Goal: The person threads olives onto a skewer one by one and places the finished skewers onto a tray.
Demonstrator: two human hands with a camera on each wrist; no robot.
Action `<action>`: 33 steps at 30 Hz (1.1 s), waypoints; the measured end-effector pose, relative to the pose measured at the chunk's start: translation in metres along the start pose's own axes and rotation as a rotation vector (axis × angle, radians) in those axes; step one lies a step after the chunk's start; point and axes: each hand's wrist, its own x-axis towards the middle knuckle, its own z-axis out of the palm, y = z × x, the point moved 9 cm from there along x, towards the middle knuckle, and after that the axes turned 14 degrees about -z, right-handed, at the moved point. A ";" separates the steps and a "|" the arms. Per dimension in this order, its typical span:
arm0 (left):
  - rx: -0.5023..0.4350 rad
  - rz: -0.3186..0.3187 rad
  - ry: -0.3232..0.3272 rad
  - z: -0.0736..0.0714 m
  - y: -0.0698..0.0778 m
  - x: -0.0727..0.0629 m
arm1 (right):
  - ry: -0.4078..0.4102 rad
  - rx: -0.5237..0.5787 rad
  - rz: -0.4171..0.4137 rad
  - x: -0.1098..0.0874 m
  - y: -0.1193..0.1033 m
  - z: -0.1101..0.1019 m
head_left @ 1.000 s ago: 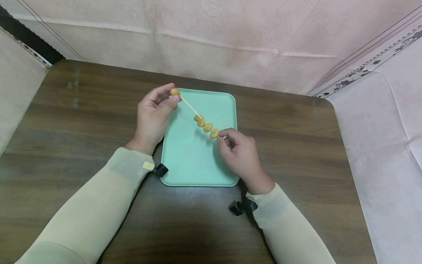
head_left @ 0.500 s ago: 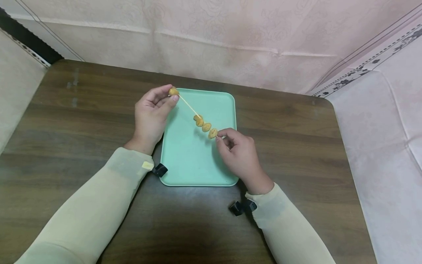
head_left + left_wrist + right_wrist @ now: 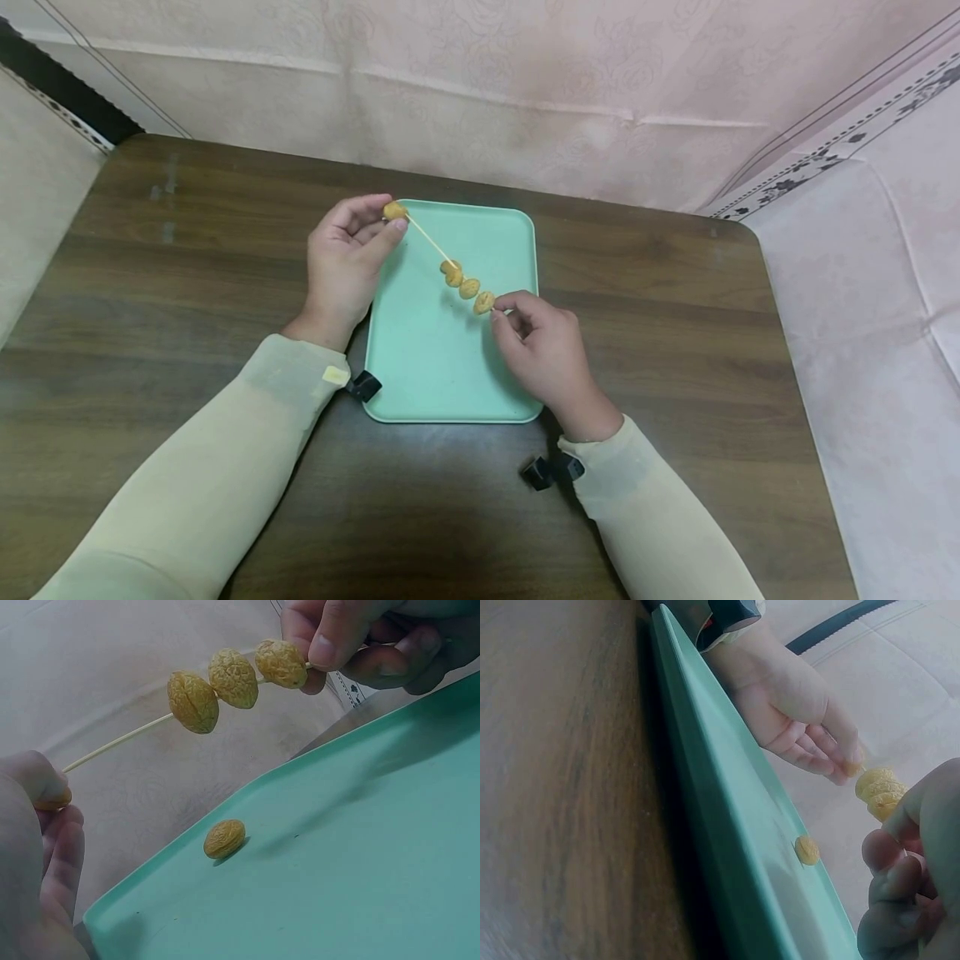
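A thin wooden skewer [image 3: 429, 238] is held between my two hands above a mint-green tray [image 3: 427, 367]. Near its right end it carries three wrinkled yellow-brown fruits [image 3: 233, 678]. My left hand [image 3: 341, 258] pinches another such fruit [image 3: 395, 211] between thumb and fingers at the skewer's far end. Bare stick shows between that fruit and the other three. With thumb and fingertips, my right hand [image 3: 543, 346] pinches the skewer's near end, just past the last fruit. One loose fruit [image 3: 224, 839] lies on the tray, below the skewer.
The tray rests on a brown wooden table [image 3: 675, 333]. Pale patterned cloth [image 3: 487, 108] hangs behind the table, and more white cloth [image 3: 892, 333] is at the right. A small black camera [image 3: 365, 387] sits at my left wrist, over the tray's edge.
My left hand and its fruit have shifted very slightly left; the view moved a little too. Both grips and the row of three fruits look the same.
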 end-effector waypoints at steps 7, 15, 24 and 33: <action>-0.017 0.000 0.003 -0.001 -0.001 0.001 | -0.006 0.003 0.006 0.000 0.000 0.001; -0.027 0.000 -0.005 0.000 -0.001 0.001 | -0.007 -0.002 0.004 -0.001 -0.001 0.001; -0.001 -0.015 0.056 -0.004 -0.002 0.001 | -0.021 -0.001 0.003 -0.001 -0.001 0.002; -0.007 -0.009 0.040 -0.004 -0.002 0.002 | -0.040 -0.015 0.011 0.000 -0.001 0.003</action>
